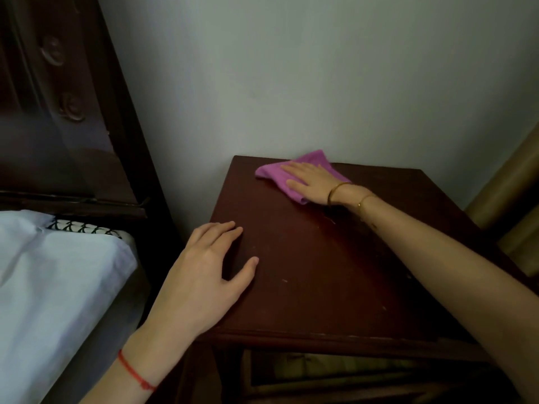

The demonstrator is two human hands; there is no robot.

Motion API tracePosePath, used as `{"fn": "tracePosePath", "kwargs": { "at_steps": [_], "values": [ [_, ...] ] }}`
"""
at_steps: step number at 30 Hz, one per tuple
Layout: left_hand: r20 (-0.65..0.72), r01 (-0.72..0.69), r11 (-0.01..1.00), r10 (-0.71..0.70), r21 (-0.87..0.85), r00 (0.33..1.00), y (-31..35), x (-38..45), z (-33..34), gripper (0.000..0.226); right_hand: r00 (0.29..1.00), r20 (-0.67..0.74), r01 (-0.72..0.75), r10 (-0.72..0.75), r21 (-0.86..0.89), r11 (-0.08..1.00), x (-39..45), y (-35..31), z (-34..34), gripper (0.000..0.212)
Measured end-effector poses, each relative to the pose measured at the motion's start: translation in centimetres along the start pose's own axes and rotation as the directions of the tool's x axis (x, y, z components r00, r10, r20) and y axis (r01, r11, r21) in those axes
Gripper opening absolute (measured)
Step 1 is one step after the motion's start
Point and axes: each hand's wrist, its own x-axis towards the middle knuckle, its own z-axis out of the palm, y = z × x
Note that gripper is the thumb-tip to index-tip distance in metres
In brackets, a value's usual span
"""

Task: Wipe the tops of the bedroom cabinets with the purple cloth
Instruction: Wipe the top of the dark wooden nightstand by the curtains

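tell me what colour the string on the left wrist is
Red; the string shows clearly in the head view.

Dark wooden cabinet top carries the purple cloth, seemingly folded.

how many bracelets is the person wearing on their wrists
3: two gold bracelets on the right wrist beside the purple cloth, one red string on the left wrist.

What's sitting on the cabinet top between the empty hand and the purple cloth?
Nothing: in the head view, only bare dark wood of the cabinet top lies between the left hand and the purple cloth.
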Motion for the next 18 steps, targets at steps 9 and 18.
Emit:
{"fn": "tracePosePath", "kwargs": {
  "at_steps": [9, 18],
  "values": [
    [-0.006, -0.01, 1.0, 0.01, -0.01, 1.0, 0.0, 0.1, 0.1, 0.074, 0.979, -0.021, 0.202, -0.202, -0.009, 0.979, -8.1, -6.0, 1.2, 0.054],
    [-0.021, -0.011, 1.0, 0.011, -0.006, 1.0, 0.1, 0.1, -0.1, 0.06, 0.991, 0.028, -0.126, 0.128, -0.067, 0.99, -7.5, -0.3, 0.5, 0.054]
  ]
}}
